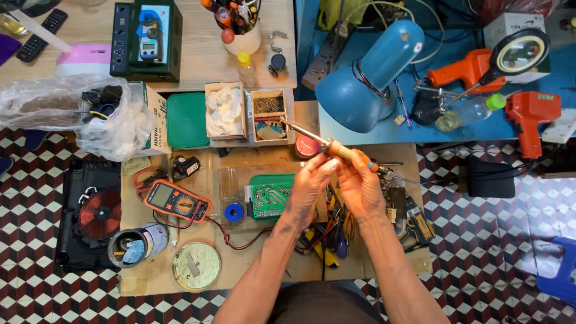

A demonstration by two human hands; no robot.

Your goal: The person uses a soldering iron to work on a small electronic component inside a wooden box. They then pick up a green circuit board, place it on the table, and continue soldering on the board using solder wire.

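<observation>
My right hand (360, 183) grips the wooden handle of a soldering iron (324, 143), whose metal tip points up and left toward a small cardboard box of parts (268, 114). My left hand (311, 180) has its fingers pinched at the iron's handle beside the right hand; whether it holds anything small there is hidden. Both hands hover above a green circuit board (269, 197) lying on the cardboard work mat (252, 264). A small red round tin (307, 146) sits just under the iron's shaft.
An orange multimeter (176, 201) with red leads, a blue solder spool (233, 212), a metal can (135, 243) and a round lid (196, 266) lie left. Pliers and screwdrivers (333, 237) pile under my wrists. A blue lamp (366, 75) and orange soldering guns (531, 117) stand behind.
</observation>
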